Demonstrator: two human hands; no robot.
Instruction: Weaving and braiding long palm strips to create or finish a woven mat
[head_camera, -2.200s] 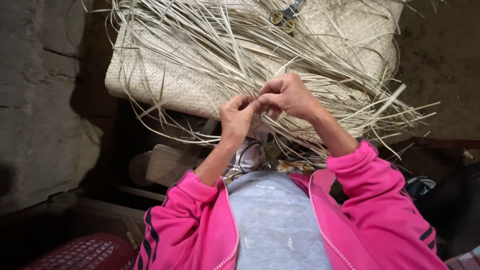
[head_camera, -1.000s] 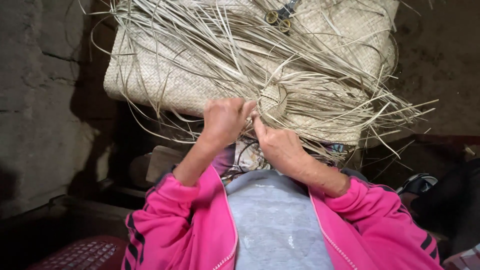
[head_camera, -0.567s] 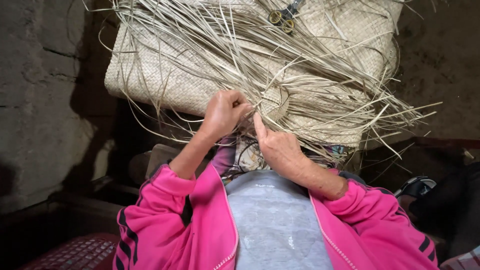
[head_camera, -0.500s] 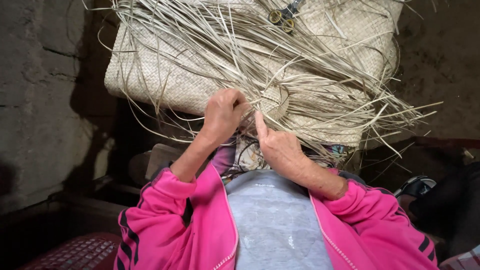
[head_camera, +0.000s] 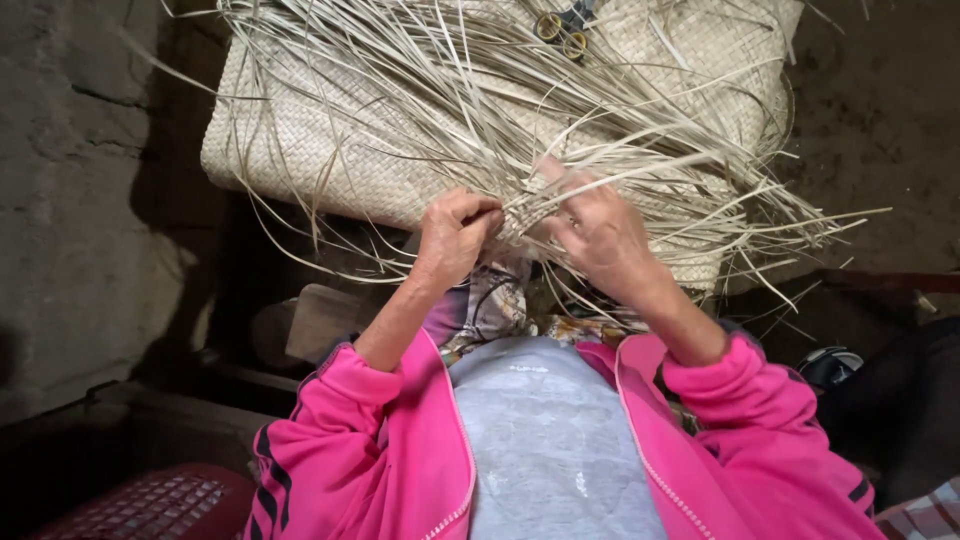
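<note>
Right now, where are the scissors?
In the head view, the scissors lie at the top edge, right of centre, on the woven mat beyond the loose strips.

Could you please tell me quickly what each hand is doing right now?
Left hand: fingers closed, pinching pale, flat straw weaving strips.
Right hand: fingers loosely spread among the same strips; a firm grip cannot be told.

Both pink-sleeved forearms reach forward and converge. The left hand (head_camera: 455, 232) is curled into a loose pinching fist; the right hand (head_camera: 597, 232), just beside it, spreads its fingers forward.
</note>
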